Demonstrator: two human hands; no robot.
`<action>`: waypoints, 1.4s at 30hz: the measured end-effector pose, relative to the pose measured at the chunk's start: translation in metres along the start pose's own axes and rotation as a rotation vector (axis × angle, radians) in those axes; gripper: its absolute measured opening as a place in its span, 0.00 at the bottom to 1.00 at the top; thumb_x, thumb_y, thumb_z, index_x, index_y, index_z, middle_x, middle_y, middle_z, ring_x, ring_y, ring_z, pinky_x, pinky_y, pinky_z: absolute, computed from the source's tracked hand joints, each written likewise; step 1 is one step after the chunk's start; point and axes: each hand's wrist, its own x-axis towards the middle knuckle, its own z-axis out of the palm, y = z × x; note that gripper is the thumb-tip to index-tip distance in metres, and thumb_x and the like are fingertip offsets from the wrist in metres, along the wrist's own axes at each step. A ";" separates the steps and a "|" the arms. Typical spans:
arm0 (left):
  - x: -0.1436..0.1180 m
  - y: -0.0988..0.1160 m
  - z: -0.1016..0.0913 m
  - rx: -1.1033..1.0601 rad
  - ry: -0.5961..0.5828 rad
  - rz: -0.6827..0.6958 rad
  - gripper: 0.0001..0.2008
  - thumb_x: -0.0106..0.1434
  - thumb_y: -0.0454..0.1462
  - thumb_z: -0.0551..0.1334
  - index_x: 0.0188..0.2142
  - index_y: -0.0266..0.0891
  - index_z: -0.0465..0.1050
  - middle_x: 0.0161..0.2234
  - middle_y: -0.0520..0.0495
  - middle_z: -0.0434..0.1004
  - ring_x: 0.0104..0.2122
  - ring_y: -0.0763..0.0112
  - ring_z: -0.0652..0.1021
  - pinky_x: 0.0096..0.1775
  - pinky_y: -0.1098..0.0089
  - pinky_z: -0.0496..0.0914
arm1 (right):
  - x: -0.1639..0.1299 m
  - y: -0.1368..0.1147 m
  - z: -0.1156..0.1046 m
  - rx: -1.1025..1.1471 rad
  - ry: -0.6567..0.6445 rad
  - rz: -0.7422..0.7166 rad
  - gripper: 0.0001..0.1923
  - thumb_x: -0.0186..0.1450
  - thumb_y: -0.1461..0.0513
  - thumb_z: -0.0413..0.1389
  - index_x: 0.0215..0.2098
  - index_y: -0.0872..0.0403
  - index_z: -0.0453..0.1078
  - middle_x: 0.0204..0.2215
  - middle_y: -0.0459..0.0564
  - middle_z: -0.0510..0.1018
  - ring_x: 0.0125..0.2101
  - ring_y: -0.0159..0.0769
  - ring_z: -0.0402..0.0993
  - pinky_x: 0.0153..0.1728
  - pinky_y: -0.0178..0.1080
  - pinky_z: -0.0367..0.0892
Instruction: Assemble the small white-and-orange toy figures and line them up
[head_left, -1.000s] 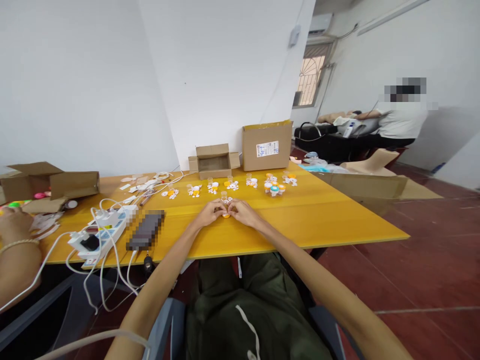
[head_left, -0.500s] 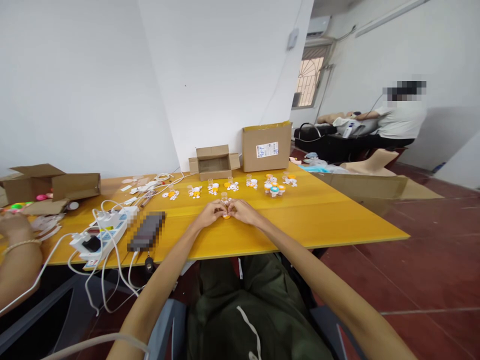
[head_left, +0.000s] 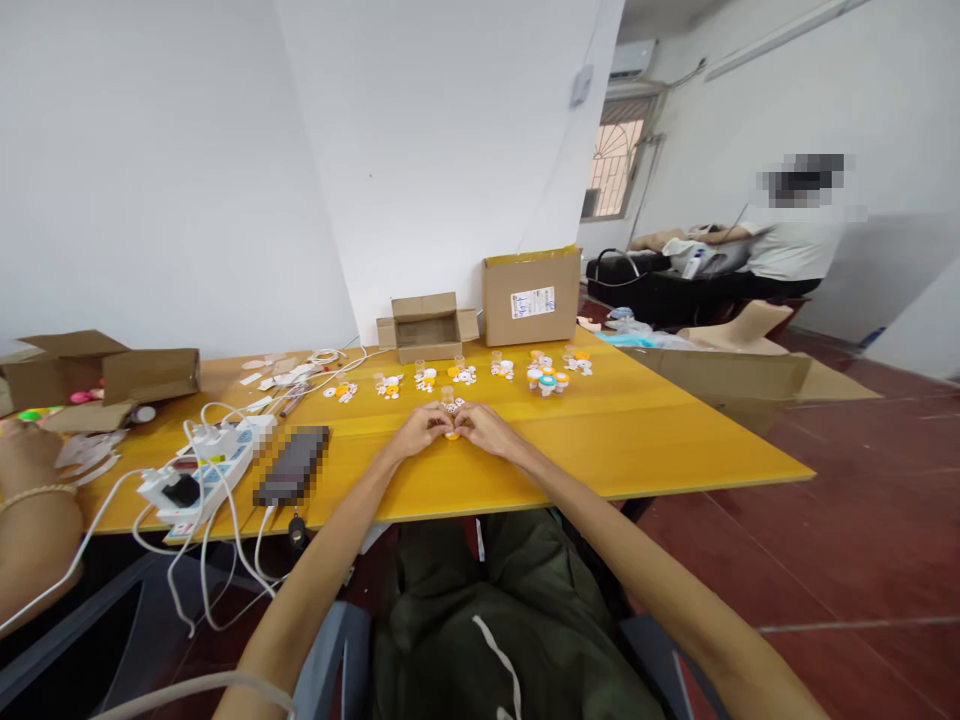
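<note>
Several small groups of parts already sit in a row (head_left: 465, 373) along the far half of the yellow tabletop (head_left: 637, 430): clear little vials with white pieces and orange caps, and, toward the right end, a cluster with teal and orange caps (head_left: 547, 378). Judging by that line, a good share of the sets looks laid out or put together, and one more is in hand.

Both hands meet at the middle of the tabletop, nearer the person than the row. The left hand (head_left: 420, 431) and the right hand (head_left: 486, 428) are curled inward with fingertips pressed together around a small orange cap (head_left: 451, 434). A clear vial (head_left: 448, 397) stands just behind the fingers with a few white pieces beside it. Whether the cap is lifted or resting on the surface cannot be told; the fingers hide most of it.

Behind the row stand an open cardboard box (head_left: 426, 325) and a taller closed box (head_left: 531, 296). To the left lie a white power strip (head_left: 196, 472) with tangled cables and a dark flat device (head_left: 292, 465). Another person's forearm (head_left: 34, 510) rests at the far left edge, and someone else sits well apart at the back right.
</note>
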 end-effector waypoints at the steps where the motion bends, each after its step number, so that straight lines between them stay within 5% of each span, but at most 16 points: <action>1: 0.000 0.000 0.000 0.000 -0.001 0.003 0.09 0.62 0.39 0.66 0.27 0.38 0.79 0.31 0.47 0.74 0.34 0.69 0.75 0.40 0.67 0.70 | 0.002 0.001 0.000 -0.001 -0.012 0.000 0.05 0.59 0.67 0.62 0.26 0.52 0.75 0.30 0.48 0.80 0.35 0.38 0.77 0.37 0.36 0.67; 6: 0.000 -0.001 0.000 -0.012 -0.001 0.016 0.09 0.62 0.40 0.66 0.27 0.39 0.80 0.31 0.47 0.75 0.34 0.69 0.76 0.40 0.67 0.71 | 0.005 0.004 0.001 -0.012 -0.038 -0.007 0.08 0.58 0.69 0.61 0.24 0.53 0.73 0.28 0.46 0.79 0.32 0.36 0.75 0.34 0.34 0.65; 20: 0.000 -0.002 0.000 -0.023 -0.015 0.025 0.08 0.63 0.39 0.65 0.29 0.39 0.80 0.31 0.47 0.75 0.33 0.69 0.76 0.40 0.67 0.71 | -0.011 0.007 0.014 0.005 0.146 -0.110 0.10 0.61 0.72 0.55 0.28 0.52 0.72 0.32 0.47 0.78 0.38 0.37 0.74 0.41 0.38 0.66; 32: 0.000 0.000 -0.001 -0.047 -0.011 0.043 0.11 0.61 0.43 0.67 0.27 0.39 0.81 0.32 0.46 0.75 0.34 0.68 0.76 0.40 0.66 0.71 | 0.005 0.004 0.003 0.004 -0.034 0.013 0.09 0.57 0.71 0.61 0.22 0.53 0.72 0.25 0.45 0.77 0.30 0.34 0.73 0.32 0.33 0.63; 42: 0.000 -0.001 0.000 -0.063 -0.016 0.046 0.10 0.62 0.41 0.66 0.27 0.39 0.80 0.31 0.46 0.76 0.34 0.68 0.76 0.40 0.67 0.71 | -0.007 0.011 0.015 0.026 0.106 -0.067 0.08 0.60 0.70 0.57 0.28 0.51 0.71 0.34 0.47 0.78 0.40 0.38 0.73 0.43 0.38 0.66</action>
